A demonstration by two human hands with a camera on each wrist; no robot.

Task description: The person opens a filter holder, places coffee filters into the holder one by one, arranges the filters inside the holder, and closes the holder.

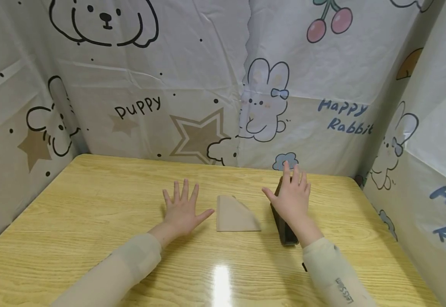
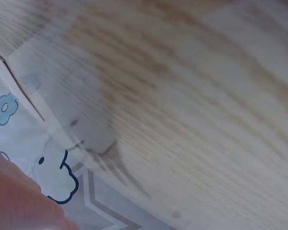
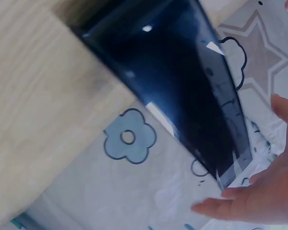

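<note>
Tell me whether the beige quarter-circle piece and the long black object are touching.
Apart. The head view shows a strip of bare tabletop between the right corner of the beige quarter-circle piece and the long black object.

Printed cloth (image 1: 200,64) — 2 pink cherries (image 1: 341,20) high up — backs the table (image 1: 104,204).

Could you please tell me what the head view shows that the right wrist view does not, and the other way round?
Only the head view shows the beige piece on the table, the whole left hand and the PUPPY lettering.

Only the right wrist view gives a close look at the dark object's glossy surface with white reflections; I see no separate thing unique to it.

Both share the right hand, dark object, table and blue flower print.
</note>
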